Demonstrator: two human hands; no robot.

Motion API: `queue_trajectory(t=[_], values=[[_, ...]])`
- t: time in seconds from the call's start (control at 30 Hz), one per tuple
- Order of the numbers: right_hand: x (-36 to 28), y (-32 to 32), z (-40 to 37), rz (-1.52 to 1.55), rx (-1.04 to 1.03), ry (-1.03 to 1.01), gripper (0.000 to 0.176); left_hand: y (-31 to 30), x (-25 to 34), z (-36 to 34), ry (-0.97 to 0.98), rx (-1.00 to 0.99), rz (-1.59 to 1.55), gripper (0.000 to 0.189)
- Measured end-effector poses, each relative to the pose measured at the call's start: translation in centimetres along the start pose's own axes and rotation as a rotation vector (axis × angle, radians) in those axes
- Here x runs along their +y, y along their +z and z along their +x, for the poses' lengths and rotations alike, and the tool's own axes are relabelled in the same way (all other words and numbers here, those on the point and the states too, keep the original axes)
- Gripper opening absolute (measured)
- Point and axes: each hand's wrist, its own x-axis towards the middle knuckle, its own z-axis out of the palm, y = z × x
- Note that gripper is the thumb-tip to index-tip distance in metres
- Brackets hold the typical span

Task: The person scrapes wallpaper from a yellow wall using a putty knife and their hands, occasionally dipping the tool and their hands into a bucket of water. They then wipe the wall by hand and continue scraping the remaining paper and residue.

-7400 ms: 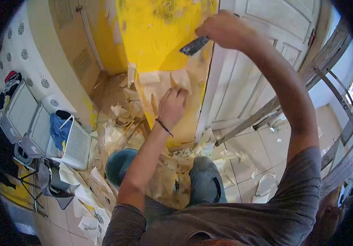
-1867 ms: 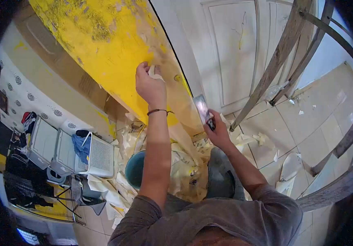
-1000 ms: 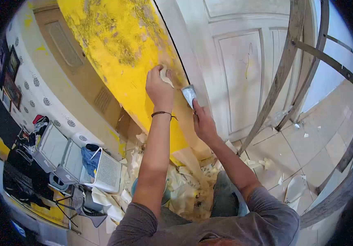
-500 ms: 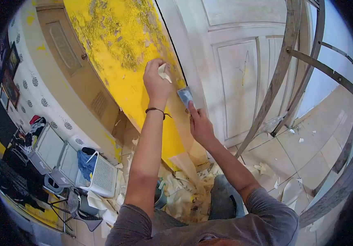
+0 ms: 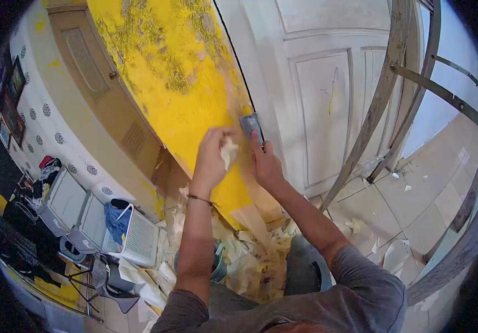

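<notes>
My left hand (image 5: 214, 158) is closed round a crumpled cream scrap (image 5: 228, 151), in front of the yellow wall section (image 5: 189, 119). My right hand (image 5: 266, 165) grips a scraper with a flat grey blade (image 5: 248, 123). The blade lies at the right edge of the yellow surface, beside the black gap along the white door (image 5: 325, 105). Dark, rough patches mark the upper yellow surface, and a tan bare strip runs down its right side.
Peeled scraps (image 5: 244, 252) litter the floor around my legs, by a teal bucket (image 5: 218, 263). A white basket (image 5: 142, 238) with blue cloth stands at left. A brown door (image 5: 92, 66) is behind. A metal frame (image 5: 380, 105) rises at right.
My left hand has moved down and slightly right with the scrap, away from the upper wall. My right hand and the scraper have shifted only slightly.
</notes>
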Motion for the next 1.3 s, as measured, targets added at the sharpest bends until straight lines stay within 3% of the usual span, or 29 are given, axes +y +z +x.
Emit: queue_trajectory(t=[0.17, 0.23, 0.3, 0.37, 0.43, 0.47, 0.5, 0.53, 0.6, 0.63, 0.7, 0.77, 0.83, 0.9, 0.97, 1.03, 1.1, 1.3], values=[[-0.6, -0.3, 0.2, -0.004, -0.056, 0.057, 0.069, 2.0, -0.5, -6.5, -0.205, -0.780, 0.427, 0.060], [0.3, 0.1, -0.4, -0.015, -0.050, 0.022, 0.070, 5.2, -3.1, -9.2, -0.092, -0.923, 0.163, 0.059], [0.4, 0.2, -0.6, -0.029, -0.031, -0.020, 0.071, 8.6, -4.6, -12.6, -0.120, -1.088, -0.350, 0.060], [-0.5, 0.1, 0.4, -0.084, -0.095, 0.037, 0.070, 15.4, -8.0, -23.3, -0.097, -0.811, 0.337, 0.040], [-2.8, -1.5, 3.3, -0.065, -0.120, 0.071, 0.069, 14.3, -2.1, -26.8, 0.161, -0.572, 0.699, 0.030], [-3.9, -2.2, 5.0, -0.044, -0.148, 0.112, 0.069, 18.4, -6.3, -32.5, 0.163, -0.571, 0.702, 0.030], [-4.5, -2.3, 6.5, -0.045, -0.144, 0.113, 0.069, 21.9, -10.6, -38.0, 0.431, -0.618, 0.055, 0.028], [-5.0, -2.2, 7.8, -0.040, -0.062, 0.077, 0.068, 20.5, -8.3, -36.6, 0.430, -0.618, 0.052, 0.028], [-5.9, -3.0, 10.7, -0.037, 0.010, 0.043, 0.067, 16.0, -0.8, -32.1, -0.538, -1.316, -0.012, 0.027], [-6.6, -3.9, 12.6, -0.042, 0.025, 0.041, 0.065, 16.3, -1.5, -32.7, -0.541, -1.316, -0.019, 0.027], [-8.0, -5.5, 13.4, -0.049, 0.035, 0.041, 0.063, 16.7, -3.5, -34.2, -0.242, -1.158, -0.057, 0.024], [-8.5, -6.9, 13.0, 0.007, 0.073, 0.056, 0.059, 15.6, -3.2, -32.2, -0.278, -1.080, -0.020, 0.025], [-7.1, -6.2, 8.6, 0.006, 0.051, 0.044, 0.063, 14.2, -3.6, -28.7, -0.342, -0.771, -0.023, 0.023], [-4.9, -4.0, 3.4, -0.021, -0.036, 0.076, 0.067, 11.8, -2.7, -23.9, -0.374, -0.734, 0.073, 0.021], [-3.0, -1.5, 0.2, -0.056, -0.108, 0.114, 0.070, 11.8, -5.7, -22.6, -0.146, -0.458, 0.126, 0.028], [-1.9, 0.1, -1.0, -0.044, -0.131, 0.136, 0.072, 9.9, -4.7, -18.6, -0.190, -0.331, 0.208, 0.035], [-3.1, -0.6, 1.8, -0.057, -0.126, 0.147, 0.071, 8.3, -3.9, -15.2, -0.104, -0.163, 0.344, 0.049], [-8.1, -6.0, 14.4, -0.089, 0.066, 0.076, 0.057, 5.1, -2.6, -5.3, -0.048, -0.059, 0.612, 0.079]])
